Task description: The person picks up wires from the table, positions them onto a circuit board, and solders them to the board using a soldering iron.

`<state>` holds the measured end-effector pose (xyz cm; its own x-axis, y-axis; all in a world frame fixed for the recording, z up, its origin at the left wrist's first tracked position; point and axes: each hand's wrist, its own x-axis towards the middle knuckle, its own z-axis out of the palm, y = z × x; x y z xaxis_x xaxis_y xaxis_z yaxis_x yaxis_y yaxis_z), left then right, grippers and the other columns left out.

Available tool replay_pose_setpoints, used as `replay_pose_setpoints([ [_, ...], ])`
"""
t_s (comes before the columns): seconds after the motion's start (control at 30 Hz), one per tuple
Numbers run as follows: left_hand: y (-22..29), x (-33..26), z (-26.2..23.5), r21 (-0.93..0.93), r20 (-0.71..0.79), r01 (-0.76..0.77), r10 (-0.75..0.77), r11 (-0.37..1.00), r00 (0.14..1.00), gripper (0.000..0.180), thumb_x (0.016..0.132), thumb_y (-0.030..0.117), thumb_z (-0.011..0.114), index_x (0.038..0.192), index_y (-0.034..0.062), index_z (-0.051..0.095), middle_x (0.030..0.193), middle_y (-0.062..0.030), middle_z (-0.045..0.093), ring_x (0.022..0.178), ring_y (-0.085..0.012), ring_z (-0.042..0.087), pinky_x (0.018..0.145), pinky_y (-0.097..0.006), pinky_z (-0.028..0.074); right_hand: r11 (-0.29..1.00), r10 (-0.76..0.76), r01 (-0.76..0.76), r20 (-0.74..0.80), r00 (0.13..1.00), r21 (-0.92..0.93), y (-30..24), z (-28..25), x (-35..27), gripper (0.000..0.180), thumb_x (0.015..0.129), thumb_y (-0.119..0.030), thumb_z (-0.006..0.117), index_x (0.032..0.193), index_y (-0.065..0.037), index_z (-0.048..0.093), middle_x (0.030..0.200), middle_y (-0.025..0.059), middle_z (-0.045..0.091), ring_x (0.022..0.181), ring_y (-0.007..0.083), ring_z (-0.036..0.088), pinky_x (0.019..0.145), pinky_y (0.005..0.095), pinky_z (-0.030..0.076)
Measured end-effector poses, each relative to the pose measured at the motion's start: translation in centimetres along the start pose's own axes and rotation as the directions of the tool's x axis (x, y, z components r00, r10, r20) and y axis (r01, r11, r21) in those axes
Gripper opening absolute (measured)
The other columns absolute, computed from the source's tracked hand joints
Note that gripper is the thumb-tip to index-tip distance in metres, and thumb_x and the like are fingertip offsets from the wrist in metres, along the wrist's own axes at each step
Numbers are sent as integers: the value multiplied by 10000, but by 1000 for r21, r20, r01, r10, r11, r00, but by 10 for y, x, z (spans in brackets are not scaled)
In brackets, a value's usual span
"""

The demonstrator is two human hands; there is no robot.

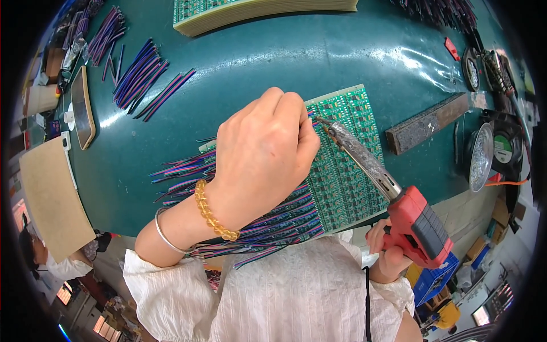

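By the bench's (245, 62) front edge you're apparently soldering, left fingers (290, 111) pinching wires (311, 116), right fingers (394, 261) clamping the iron (393, 189); next calls for steadiness.

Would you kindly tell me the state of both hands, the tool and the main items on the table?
Left hand: curled over the board, fingertips mostly hidden.
Right hand: closed around the gun's handle.
Red soldering gun: held, tip at the board; contact unclear.
Green circuit board: flat, wires on its left part, none on its right.
Loose wires: lying in bunches.
Board stack: piled, cut off by the frame.
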<state>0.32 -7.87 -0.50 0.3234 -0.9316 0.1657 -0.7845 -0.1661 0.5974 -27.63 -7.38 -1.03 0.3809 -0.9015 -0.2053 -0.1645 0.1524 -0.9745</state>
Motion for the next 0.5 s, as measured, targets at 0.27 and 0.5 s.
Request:
replay_pose_setpoints([
  [0.27, -1, 0, 1, -5, -9, -14, 14, 1000, 1000, 106, 784, 20, 688, 775, 17, 583, 719, -91, 571, 604, -226, 581, 546, -337, 463, 993, -115, 118, 73, 991, -32, 2, -3, 1, 777, 812, -648, 649, 1159, 33, 511, 545, 12, 506, 443, 145, 484, 467, 289, 401],
  [0.5, -1, 0, 0, 4, -2, -6, 6, 1000, 1000, 108, 782, 20, 691, 777, 20, 584, 719, -88, 569, 609, -222, 580, 550, -333, 465, 999, 11, -9, 61, 998, -31, -5, -3, 1, 706, 818, -694, 627, 913, 5, 654, 604, -3, 558, 541, 137, 548, 535, 283, 420],
])
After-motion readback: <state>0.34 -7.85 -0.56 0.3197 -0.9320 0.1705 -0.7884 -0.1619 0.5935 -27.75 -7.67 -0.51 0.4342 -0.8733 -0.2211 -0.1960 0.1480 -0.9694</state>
